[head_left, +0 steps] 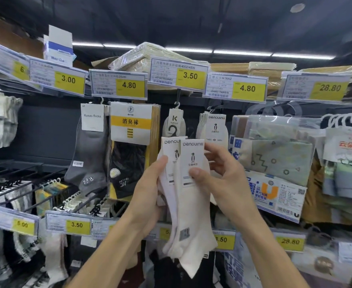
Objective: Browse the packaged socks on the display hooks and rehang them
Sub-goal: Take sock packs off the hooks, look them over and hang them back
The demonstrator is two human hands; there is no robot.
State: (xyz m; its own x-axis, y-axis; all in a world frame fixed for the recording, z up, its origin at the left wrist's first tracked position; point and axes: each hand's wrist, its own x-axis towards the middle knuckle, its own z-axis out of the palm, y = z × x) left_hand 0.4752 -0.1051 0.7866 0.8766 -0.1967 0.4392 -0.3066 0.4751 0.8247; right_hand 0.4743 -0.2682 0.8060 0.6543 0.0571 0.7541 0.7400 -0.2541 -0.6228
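2 pairs of white penguin-label socks are off the display and held up in front of it, just below the matching hanging pairs [215,127] under the 4.80 price tag [236,88]. The left hand [148,183] grips the rear pair [171,146], thumb laid along the card's edge and the rest of the hand curled behind. The right hand [222,175] pinches the front pair [191,215], thumb pressed low on its card and fingers [214,150] wrapped round the back near the top. The 2 cards overlap, the front one sitting a little lower and to the right.

This looks like the comparing stage, with rehanging to come. To do it well, keep each grip on the stiff card, not the soft toe, so the pair does not fold or slip. I cannot make out the hangers on the 2 held cards, so tilt the tops forward to find them first. Rehang 1 pair at a time, keeping the other in the left hand. The likely home is the hook [213,108] directly above the right hand, between the KUNAO pair [174,123] and the clear bags [274,146] of patterned socks. The KUNAO pair hangs close by under the 3.50 price tag [180,74], so check the label matches, face it outward, and slide on gently to avoid knocking the others loose
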